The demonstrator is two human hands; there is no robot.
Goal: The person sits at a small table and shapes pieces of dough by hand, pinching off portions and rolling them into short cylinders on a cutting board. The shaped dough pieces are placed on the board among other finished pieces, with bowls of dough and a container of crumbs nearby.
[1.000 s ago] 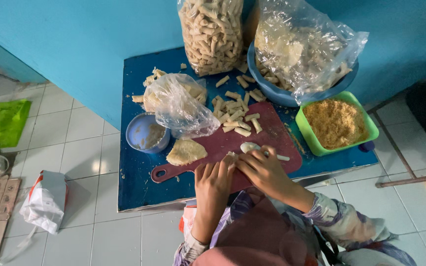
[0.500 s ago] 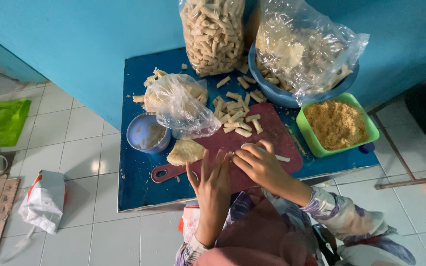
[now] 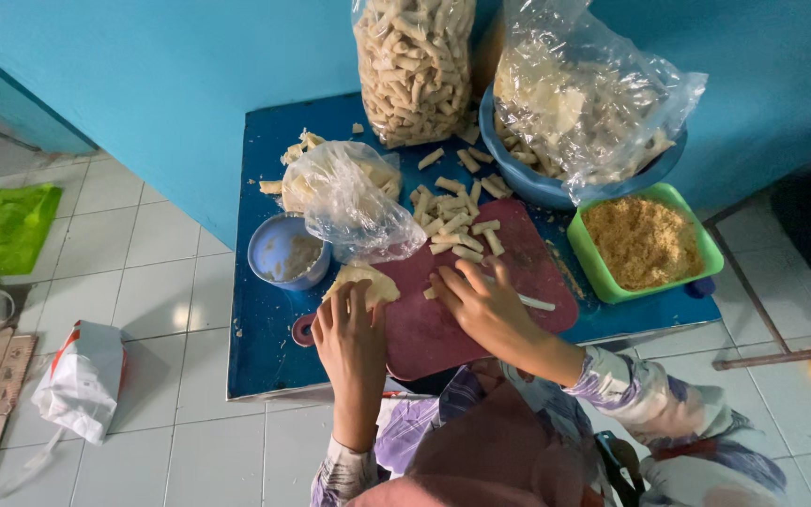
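- I look down on a blue tabletop (image 3: 265, 347) pushed against a turquoise wall (image 3: 190, 84); pale floor tiles (image 3: 143, 300) spread to the left and below it
- A dark red cutting board (image 3: 443, 329) lies on the tabletop's near half; my left hand (image 3: 349, 333) rests flat at its left end, fingers spread and apart, fingertips touching a flat pale dough sheet (image 3: 368, 279)
- My right hand (image 3: 485, 305) rests on the middle of the board, fingers loosely curled beside a thin pale knife (image 3: 535, 302); whether that grip is clamped on it I cannot tell
- Small rolled dough sticks (image 3: 457, 235) lie in a loose heap on the board's far end and on the tabletop beyond
- A crumpled clear plastic bag (image 3: 349, 202) sits just left of the sticks; a small blue bowl (image 3: 265, 249) stands beside it at the left edge
- A green tray of brown crumbs (image 3: 696, 235) stands right of the board; behind it a blue basin (image 3: 518, 183) holds a clear bag of pale pieces (image 3: 584, 94); a tall bag of rolled sticks (image 3: 415, 61) stands against the wall
- On the floor: a green cloth (image 3: 2, 225) far left; a white bag (image 3: 82, 380) near the tabletop's corner
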